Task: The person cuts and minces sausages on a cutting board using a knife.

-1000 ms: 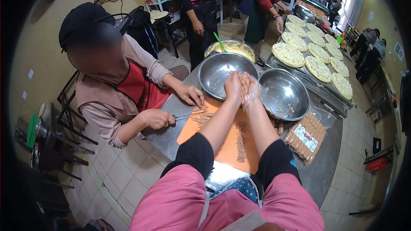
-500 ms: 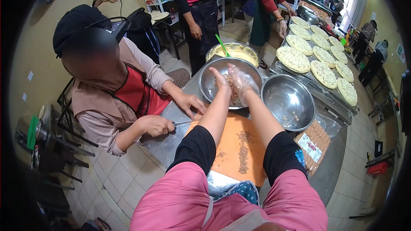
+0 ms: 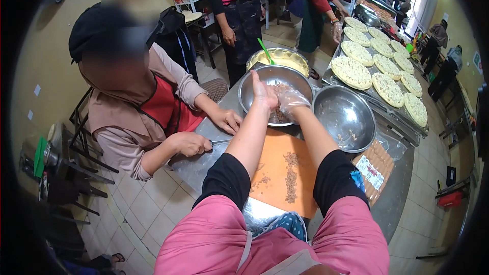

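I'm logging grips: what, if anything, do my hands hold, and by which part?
The bare left hand is open, holding nothing visible. Whether the right hand, gloved in clear plastic, holds anything cannot be told.

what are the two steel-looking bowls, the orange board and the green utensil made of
The left bowl and right bowl look like stainless steel, smoothly polished: silvery grey with bright reflections. The orange board is probably plastic, fairly matte, given its flat, even colour. The green utensil seems plastic too, being solidly bright, though silicone is possible.
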### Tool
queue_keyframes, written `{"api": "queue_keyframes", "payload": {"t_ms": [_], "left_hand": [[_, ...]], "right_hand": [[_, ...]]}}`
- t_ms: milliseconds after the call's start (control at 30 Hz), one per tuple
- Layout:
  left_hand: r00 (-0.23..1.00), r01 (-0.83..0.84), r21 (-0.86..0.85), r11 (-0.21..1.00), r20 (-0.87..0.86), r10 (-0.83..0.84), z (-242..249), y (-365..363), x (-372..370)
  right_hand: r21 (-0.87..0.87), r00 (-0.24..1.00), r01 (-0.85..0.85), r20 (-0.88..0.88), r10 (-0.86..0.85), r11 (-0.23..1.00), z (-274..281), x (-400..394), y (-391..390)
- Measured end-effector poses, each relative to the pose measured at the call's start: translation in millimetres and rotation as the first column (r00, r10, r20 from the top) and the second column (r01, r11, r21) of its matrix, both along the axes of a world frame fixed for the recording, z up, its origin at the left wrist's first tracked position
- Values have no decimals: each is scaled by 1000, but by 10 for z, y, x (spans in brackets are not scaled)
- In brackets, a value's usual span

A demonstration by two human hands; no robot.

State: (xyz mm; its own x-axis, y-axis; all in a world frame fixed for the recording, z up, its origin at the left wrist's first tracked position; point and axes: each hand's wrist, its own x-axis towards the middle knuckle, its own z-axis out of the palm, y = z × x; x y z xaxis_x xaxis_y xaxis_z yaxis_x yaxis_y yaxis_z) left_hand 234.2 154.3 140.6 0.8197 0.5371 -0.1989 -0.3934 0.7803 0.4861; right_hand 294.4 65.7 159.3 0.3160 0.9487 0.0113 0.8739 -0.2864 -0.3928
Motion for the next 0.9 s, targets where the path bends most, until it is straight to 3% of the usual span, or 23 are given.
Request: {"api": "queue_keyframes", "payload": {"t_ms": [33,67,133,200,267,300,333,400,467,533,600,633,667,733,767,833,900], "left_hand": [[999,-21,-50,999,-32,19,15,39,9],[999,-19,-52,998,-35,17,-71,135,84],[955,2,141,990,-294,40,-277,294,220],[954,-87,161,983,-270,128,-375,265,215],[809,-199,516,833,-393,437,-442,196,186],[802,-367,487,793,-267,535,-454,105,159],[805,-362,485,796,-268,529,-418,-42,57],[785,-525,524,671,-7,619,-395,-404,-255],[756,-556,564,611,39,653,-494,-793,-544],[843,-455,550,700,14,538,-440,-1285,-974],[846,-372,738,563,21,532,-784,-1548,-1237],[846,-365,738,567,9,534,-931,-1643,-1357],[886,-275,727,630,-64,460,-1077,-1732,-1472],[914,-175,698,694,-146,378,-1352,-1816,-1618],[915,-148,725,672,-157,371,-1491,-1829,-1671],[916,-88,789,608,-176,361,-1520,-1837,-1803],[919,-80,766,637,-190,345,-1533,-1813,-1848]], "right_hand": [[25,967,231,103,-232,973,-505,274,145],[22,967,233,101,-234,972,-510,281,97],[114,940,341,-41,-338,933,-405,219,-25],[204,919,393,-74,-387,896,-337,59,-245],[475,943,331,-144,-299,815,-361,-19,-495],[493,902,419,-325,-285,762,-451,-88,-609],[491,900,424,-324,-292,761,-493,-160,-747],[340,879,398,-407,-249,852,-566,-300,-1026],[266,895,380,-346,-280,886,-733,-393,-1226],[182,907,364,-291,-304,913,-875,-436,-1329],[67,950,272,-178,-257,960,-1002,-436,-1398],[55,970,216,-125,-208,975,-1083,-460,-1389],[-19,981,189,-47,-189,982,-1160,-465,-1401],[34,992,119,24,-120,992,-1149,-631,-1444],[115,996,91,-24,-89,989,-1319,-623,-1425],[86,997,27,-71,-21,996,-1404,-733,-1494],[54,992,-49,-111,55,997,-1359,-868,-1607]]}}
